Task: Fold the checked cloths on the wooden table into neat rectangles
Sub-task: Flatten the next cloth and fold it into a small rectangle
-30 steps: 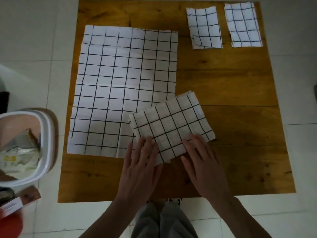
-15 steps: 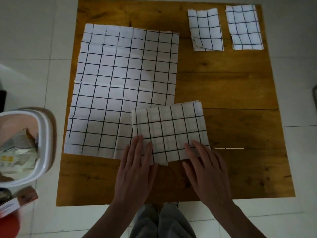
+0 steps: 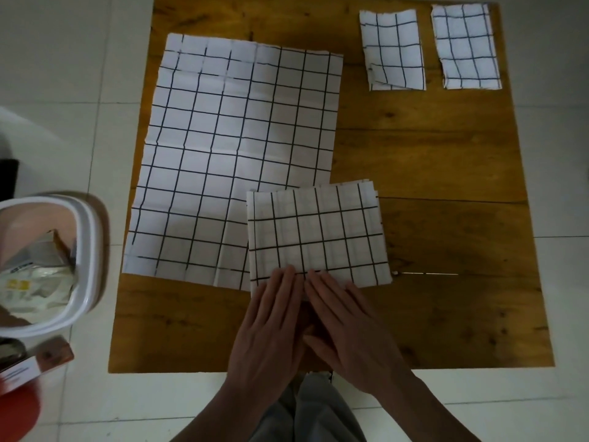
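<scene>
A partly folded white checked cloth (image 3: 318, 231) lies square near the front middle of the wooden table (image 3: 430, 173), overlapping the corner of a large unfolded checked cloth (image 3: 236, 148) spread on the left. My left hand (image 3: 271, 320) and my right hand (image 3: 347, 323) lie flat side by side, fingers together, with fingertips pressing on the near edge of the folded cloth. Two small folded checked rectangles, one (image 3: 393, 51) beside another (image 3: 467, 47), sit at the far right corner.
A white plastic bin (image 3: 83, 250) with packets inside stands on the tiled floor left of the table. A small box (image 3: 35, 365) lies below it. My grey trouser legs (image 3: 302, 409) show at the table's front edge. Bare wood shows at the right.
The folded cloth was turned from tilted to square with the table edge. Both hands slid inward along its near edge until they met at the middle.
</scene>
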